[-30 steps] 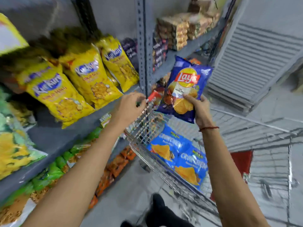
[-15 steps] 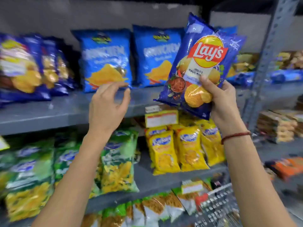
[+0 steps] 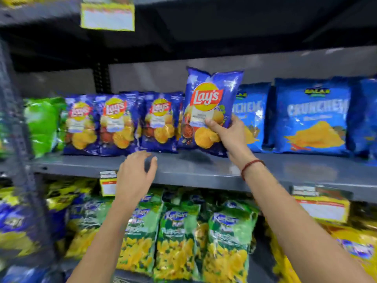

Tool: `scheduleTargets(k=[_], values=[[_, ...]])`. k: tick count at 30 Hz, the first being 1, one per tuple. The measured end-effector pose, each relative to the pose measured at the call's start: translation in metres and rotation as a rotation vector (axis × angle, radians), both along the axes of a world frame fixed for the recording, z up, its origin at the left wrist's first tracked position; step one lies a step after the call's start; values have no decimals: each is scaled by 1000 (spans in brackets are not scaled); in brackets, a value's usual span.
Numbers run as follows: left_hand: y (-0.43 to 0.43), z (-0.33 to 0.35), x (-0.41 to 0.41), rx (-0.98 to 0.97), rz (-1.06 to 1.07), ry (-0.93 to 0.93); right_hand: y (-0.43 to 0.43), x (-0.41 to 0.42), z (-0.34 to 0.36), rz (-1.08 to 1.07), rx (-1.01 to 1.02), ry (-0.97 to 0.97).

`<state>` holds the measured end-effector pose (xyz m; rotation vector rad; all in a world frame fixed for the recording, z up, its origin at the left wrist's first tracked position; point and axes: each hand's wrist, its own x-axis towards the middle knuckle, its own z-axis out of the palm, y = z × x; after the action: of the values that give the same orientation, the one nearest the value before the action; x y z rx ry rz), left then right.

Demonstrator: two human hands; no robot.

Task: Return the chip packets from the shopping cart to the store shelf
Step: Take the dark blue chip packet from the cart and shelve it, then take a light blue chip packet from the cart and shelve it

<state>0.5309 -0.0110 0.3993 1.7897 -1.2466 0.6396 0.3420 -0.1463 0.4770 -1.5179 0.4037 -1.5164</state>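
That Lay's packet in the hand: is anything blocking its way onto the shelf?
Nothing visible does. The right hand holds the Lay's packet just above the grey shelf, in the gap between the standing Lay's packets and the Crunchem packets. The left hand hovers empty, lower.

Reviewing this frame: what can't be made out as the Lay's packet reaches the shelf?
- Shopping cart: out of the head view, so packets left are unknown.
- Price tag: print blurred.
- Lay's packet bottom edge: partly hidden by the right hand; shelf contact unclear.
- Left hand: empty, fingers blurred.
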Motion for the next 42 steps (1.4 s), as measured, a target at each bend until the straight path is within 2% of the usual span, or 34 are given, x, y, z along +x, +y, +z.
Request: scheduleTargets(k=[9, 16, 21, 27, 33, 38, 42], values=[[4, -5, 13, 33, 16, -112, -1, 102, -17, 15, 58, 246], [4, -7, 9, 3, -3, -85, 3, 110, -21, -55, 20, 345], [4, -7, 11, 16, -4, -91, 13, 93, -25, -79, 21, 344], [-5, -3, -28, -96, -113, -50, 35, 7, -29, -231, -107, 231], [-32, -4, -145, -225, -462, -50, 59, -126, -57, -446, -141, 111], [-51, -44, -262, -219, -822, -88, 78, -248, -112, -718, -10, 127], [-58, -105, -352, -67, -1106, -111, 100, -341, -179, -915, 204, 175]])
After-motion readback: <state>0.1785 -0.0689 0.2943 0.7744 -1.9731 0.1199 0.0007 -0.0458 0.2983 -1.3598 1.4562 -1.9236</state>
